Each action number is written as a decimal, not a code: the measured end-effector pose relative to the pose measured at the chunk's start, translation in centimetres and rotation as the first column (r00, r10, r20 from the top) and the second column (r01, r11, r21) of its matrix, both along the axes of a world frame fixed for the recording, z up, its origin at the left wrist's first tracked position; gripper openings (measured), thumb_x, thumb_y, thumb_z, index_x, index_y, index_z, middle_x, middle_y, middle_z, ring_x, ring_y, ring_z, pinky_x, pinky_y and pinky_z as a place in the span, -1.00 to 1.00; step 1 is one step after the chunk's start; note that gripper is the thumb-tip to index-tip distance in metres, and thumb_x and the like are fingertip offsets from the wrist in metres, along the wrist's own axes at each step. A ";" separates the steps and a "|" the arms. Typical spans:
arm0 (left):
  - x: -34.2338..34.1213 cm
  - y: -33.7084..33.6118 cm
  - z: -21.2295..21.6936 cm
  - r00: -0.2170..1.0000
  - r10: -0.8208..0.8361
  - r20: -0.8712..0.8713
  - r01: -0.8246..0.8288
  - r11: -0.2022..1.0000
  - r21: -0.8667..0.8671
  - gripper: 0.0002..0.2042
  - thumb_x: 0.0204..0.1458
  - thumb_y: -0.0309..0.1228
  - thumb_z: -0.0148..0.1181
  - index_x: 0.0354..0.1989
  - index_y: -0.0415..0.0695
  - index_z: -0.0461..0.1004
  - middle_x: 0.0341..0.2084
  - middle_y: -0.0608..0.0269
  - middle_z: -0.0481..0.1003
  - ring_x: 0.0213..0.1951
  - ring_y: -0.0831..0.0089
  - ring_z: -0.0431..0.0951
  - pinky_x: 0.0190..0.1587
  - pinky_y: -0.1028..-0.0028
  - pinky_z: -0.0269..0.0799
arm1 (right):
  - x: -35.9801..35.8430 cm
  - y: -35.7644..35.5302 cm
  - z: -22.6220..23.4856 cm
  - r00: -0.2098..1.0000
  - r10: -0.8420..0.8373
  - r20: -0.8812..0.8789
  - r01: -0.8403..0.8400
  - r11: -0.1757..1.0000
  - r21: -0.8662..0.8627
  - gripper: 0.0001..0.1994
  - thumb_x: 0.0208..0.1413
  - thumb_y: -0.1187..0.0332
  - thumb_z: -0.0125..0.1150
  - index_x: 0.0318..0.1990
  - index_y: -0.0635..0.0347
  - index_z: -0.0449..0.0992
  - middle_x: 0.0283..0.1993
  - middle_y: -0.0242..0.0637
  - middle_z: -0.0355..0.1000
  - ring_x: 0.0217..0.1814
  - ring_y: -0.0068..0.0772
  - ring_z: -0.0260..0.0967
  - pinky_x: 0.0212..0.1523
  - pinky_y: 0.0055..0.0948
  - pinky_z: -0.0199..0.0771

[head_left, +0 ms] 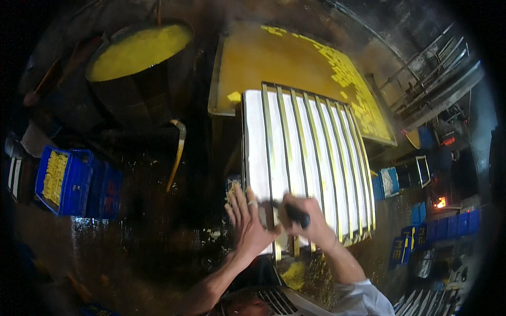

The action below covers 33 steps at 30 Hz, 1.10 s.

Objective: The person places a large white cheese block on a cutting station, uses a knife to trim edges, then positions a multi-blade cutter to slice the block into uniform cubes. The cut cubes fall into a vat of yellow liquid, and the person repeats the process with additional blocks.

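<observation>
A metal rack (316, 100) with long parallel slots lies in front of me, holding white strips (255, 142) edged with yellow. My left hand (247, 221) rests flat with fingers spread on the near left end of the rack. My right hand (311, 218) is closed around a dark-handled tool (295, 213), likely a knife, held over the near end of the white strips. Behind the rack lies a large flat tray (253, 58) of yellow material, partly cut into small squares (348, 73) along its right side.
A big dark vat (139, 52) of yellow liquid stands at the back left, with a hose (178, 152) hanging below it. Blue crates (74, 181), one with yellow pieces, sit at the left on the wet floor. More blue crates (443, 226) and metal racks (437, 73) are at the right.
</observation>
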<state>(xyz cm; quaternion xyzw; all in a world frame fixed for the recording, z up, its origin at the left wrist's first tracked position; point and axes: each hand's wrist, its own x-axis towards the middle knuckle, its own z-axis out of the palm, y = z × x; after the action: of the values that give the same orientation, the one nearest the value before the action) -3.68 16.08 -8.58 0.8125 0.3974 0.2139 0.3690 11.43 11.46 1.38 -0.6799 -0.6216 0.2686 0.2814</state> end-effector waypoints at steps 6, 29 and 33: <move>-9.4 -8.2 -1.3 0.992 0.105 0.068 -0.086 0.967 -0.241 0.11 -0.07 -0.22 0.41 0.45 -0.22 -0.38 0.44 -0.16 -0.42 0.46 -0.10 -0.29 0.41 0.03 -0.15 | -6.0 -11.2 -0.5 0.986 -0.155 0.069 0.153 0.988 0.023 -0.82 -0.08 0.46 0.25 -0.41 0.27 0.33 -0.58 -0.03 0.37 -0.53 0.08 0.42 -0.51 -0.18 0.36; -0.1 -16.8 -6.0 0.738 0.665 0.112 -0.348 0.518 -0.782 -0.41 0.16 0.14 0.06 0.05 -0.19 0.34 -0.15 0.06 0.45 -0.27 0.25 0.54 -0.28 0.31 0.51 | 31.2 -35.1 -13.2 0.878 -0.476 -0.052 0.471 0.878 -0.088 -0.57 0.09 0.13 0.24 -0.15 0.42 0.43 -0.26 0.31 0.47 -0.14 0.30 0.47 -0.09 0.02 0.47; 0.9 -16.7 -3.2 0.747 0.647 0.153 -0.329 0.559 -0.761 -0.68 0.14 -0.01 0.03 -0.10 0.05 0.41 -0.23 0.24 0.48 -0.29 0.29 0.49 -0.32 0.33 0.42 | 35.0 -31.7 -14.2 0.891 -0.431 -0.143 0.430 0.902 -0.038 -0.50 -0.02 -0.01 0.30 -0.18 0.33 0.54 -0.35 0.20 0.51 -0.21 0.24 0.50 -0.13 -0.05 0.50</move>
<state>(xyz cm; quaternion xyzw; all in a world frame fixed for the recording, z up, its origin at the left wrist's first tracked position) -2.83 -0.63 -11.80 0.3996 0.5730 0.3132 0.6434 46.40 -20.25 -12.78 -0.7796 -0.4321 0.2512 0.3774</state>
